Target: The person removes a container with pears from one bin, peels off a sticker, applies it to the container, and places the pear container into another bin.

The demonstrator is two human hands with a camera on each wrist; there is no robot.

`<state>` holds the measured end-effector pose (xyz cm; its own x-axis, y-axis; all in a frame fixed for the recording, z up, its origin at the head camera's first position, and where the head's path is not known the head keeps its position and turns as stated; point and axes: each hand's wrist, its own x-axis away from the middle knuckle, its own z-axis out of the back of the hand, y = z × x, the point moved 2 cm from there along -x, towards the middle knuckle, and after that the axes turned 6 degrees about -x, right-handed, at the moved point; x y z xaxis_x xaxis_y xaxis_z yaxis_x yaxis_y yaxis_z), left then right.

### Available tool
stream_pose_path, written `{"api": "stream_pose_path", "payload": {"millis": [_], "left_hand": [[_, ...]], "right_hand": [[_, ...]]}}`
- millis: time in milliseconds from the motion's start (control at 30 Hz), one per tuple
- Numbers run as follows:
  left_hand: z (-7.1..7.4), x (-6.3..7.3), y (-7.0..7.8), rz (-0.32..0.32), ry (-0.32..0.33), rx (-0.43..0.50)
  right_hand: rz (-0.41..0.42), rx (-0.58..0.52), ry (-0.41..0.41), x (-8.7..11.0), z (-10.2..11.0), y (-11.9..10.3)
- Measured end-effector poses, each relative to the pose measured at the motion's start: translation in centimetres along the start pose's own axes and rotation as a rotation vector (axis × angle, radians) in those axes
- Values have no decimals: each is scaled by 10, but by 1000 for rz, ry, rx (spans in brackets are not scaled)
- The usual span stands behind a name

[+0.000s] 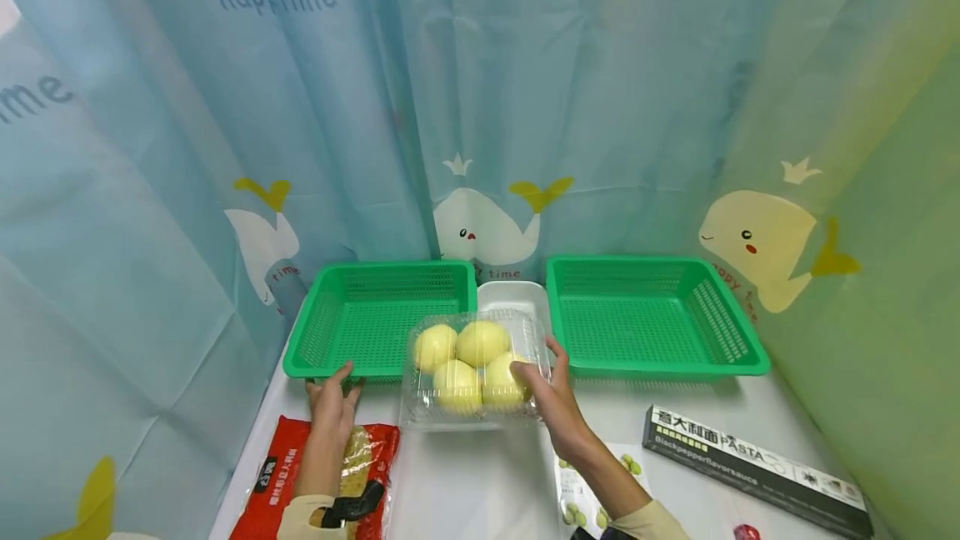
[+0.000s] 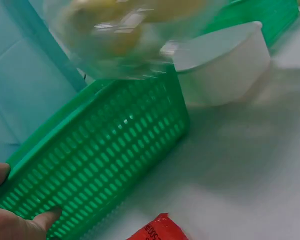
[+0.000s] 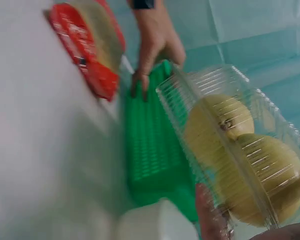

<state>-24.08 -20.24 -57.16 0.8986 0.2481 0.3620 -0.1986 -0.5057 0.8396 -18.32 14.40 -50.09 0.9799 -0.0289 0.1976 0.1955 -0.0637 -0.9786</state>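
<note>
Box (image 1: 531,330), clear, ribbed (four yellow fruits (image 1: 483,344)), right fingers (image 1: 558,361) gripping it, left fingers (image 1: 342,373) pinching basket (image 1: 378,371)

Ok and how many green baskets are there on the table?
2: the left basket, its near edge gripped by the left hand, and the right basket, with the white bin between them. No others seem hidden.

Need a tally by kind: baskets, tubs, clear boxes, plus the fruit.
Green baskets: 2
White tub: 1
Clear plastic box: 1
Pale yellow fruit: 4
Total: 8
</note>
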Motion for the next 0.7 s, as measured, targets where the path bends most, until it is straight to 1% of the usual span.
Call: {"api": "stream_pose_path", "payload": {"millis": [167, 300, 500, 600, 700], "left_hand": [[1, -1, 0, 5, 0, 6], [1, -1, 1, 6, 3, 14], [1, 2, 1, 11, 1, -7], [1, 3, 0, -2, 0, -11], [0, 3, -1, -16, 3, -10]], "right_hand": [[-29, -11, -22, 30, 17, 22], [-45, -20, -30, 48, 26, 33], [-111, 1, 3, 61, 37, 53], [-146, 12, 31, 64, 41, 66], [-161, 33, 56, 67, 42, 79]]}}
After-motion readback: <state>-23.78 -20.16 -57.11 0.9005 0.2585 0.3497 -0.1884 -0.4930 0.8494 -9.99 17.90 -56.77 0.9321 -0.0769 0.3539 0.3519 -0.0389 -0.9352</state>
